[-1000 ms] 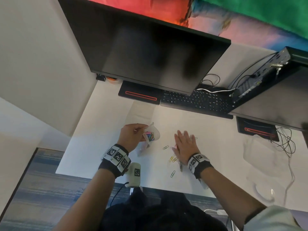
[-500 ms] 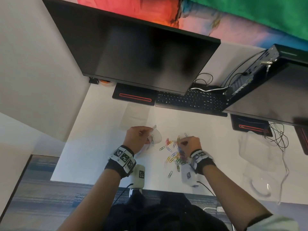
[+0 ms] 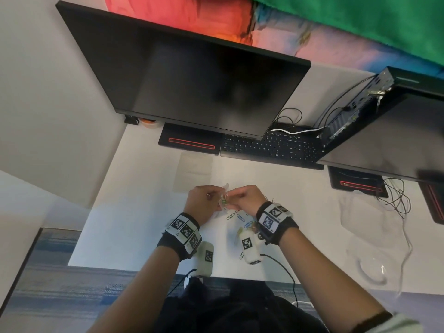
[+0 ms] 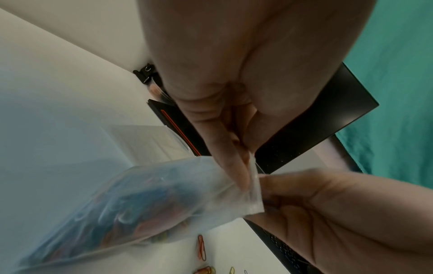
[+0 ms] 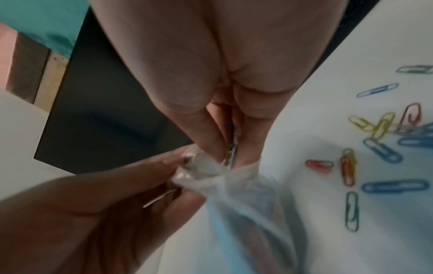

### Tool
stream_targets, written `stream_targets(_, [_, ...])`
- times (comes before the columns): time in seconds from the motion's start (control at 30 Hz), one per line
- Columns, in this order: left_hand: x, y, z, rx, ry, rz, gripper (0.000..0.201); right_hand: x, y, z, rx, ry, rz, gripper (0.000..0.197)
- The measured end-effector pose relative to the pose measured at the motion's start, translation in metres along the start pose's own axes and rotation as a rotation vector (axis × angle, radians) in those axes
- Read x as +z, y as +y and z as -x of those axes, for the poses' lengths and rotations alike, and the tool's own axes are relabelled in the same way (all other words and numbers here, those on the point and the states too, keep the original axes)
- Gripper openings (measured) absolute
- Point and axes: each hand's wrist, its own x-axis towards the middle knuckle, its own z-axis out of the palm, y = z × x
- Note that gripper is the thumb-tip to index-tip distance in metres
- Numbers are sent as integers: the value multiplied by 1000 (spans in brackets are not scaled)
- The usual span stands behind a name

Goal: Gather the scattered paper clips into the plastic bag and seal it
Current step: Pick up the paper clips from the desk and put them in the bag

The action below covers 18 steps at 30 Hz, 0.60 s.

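In the head view my left hand (image 3: pixel 212 200) pinches the rim of the small clear plastic bag (image 3: pixel 224 201), held just above the white desk (image 3: pixel 134 224). The left wrist view shows the bag (image 4: pixel 140 204) hanging with many coloured clips inside. My right hand (image 3: pixel 242 197) meets it at the mouth. In the right wrist view the right hand (image 5: pixel 230 153) pinches a few paper clips (image 5: pixel 230 140) at the bag's opening (image 5: pixel 201 166). Several loose paper clips (image 3: pixel 240 217) lie on the desk under my right wrist, with more clips (image 5: pixel 349 166) beside the bag.
A large dark monitor (image 3: pixel 192 75) hangs over the back of the desk, with a black keyboard (image 3: pixel 271 147) below it. A second monitor (image 3: pixel 396 140), cables (image 3: pixel 396 195) and clear plastic (image 3: pixel 367 231) fill the right side. A flat empty bag (image 3: pixel 194 171) lies beyond my hands.
My right hand went from lying flat on the clips to pinching some, then rose left to the bag's mouth. My left hand brought the bag right to meet it.
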Motion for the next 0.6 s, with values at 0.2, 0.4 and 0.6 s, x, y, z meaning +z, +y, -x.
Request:
stream_targets(0.2, [0, -7, 0, 19, -6, -21, 20, 20, -4, 2, -90, 111, 251, 16])
stream_targets(0.4, [-2, -4, 3, 38, 3, -40, 34, 23, -4, 1, -180, 202, 422, 15])
stream_targets(0.6, [-4, -4, 2, 48, -5, -69, 30, 21, -5, 2, -302, 136, 596, 15])
